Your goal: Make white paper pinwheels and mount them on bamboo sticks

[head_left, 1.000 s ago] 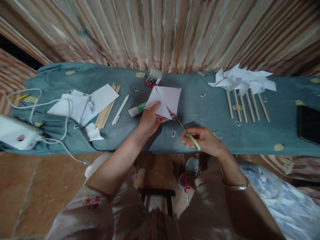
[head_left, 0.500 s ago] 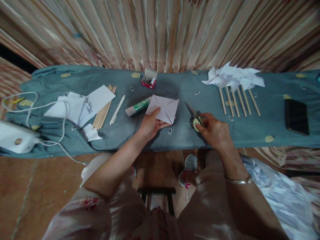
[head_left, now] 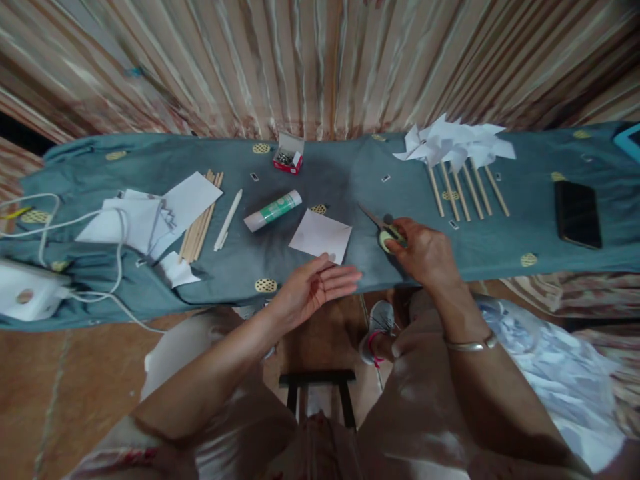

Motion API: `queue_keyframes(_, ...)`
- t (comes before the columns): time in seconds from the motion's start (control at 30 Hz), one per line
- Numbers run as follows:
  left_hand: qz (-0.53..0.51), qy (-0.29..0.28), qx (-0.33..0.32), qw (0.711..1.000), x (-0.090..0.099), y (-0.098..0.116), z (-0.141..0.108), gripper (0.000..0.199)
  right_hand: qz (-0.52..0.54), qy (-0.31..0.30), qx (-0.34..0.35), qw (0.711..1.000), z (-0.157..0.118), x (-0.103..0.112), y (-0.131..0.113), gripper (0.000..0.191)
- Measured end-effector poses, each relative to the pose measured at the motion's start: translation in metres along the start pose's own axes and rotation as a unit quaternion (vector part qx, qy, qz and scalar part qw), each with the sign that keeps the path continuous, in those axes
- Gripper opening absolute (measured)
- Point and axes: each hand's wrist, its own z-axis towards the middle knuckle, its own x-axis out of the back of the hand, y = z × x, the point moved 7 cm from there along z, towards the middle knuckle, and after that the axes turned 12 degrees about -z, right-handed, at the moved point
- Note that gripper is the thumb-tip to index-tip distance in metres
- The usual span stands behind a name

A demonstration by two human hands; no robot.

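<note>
Head view: extends left hand (head_left: 316, 292), fingers loosely spread, beside white paper square (head_left: 321, 235), likely light, easily creased, best lifted by edges; pinches green-handled scissors (head_left: 385, 239) in right hand (head_left: 424, 257).

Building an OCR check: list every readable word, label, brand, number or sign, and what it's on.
No text is readable.
White-and-green tube: label too blurred to read.
Red box: marks on its front too small.
Tablecloth: small dark-and-white rectangles, too small to read.
Square paper: no print visible.
</note>
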Motion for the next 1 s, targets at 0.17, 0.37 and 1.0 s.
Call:
queue_keyframes(0.17,0.078,-0.038,0.035,0.996,0.004,-0.017,-0.014,0.022,-0.016,0.021,0.027,0.999,0.001,0.002,-0.005,0.027)
queue_keyframes(0.37,0.287,-0.004,-0.209,0.935,-0.002,0.053,-0.027,0.011,0.015,0.064,0.009,0.998,0.007,0.013,-0.012,0.035)
queue_keyframes(1.0,0.699,0.144,-0.483,0.508,0.032,0.171,-0.018,0.039,0.117,0.063,0.065,0.989,0.015,0.01,-0.053,0.029)
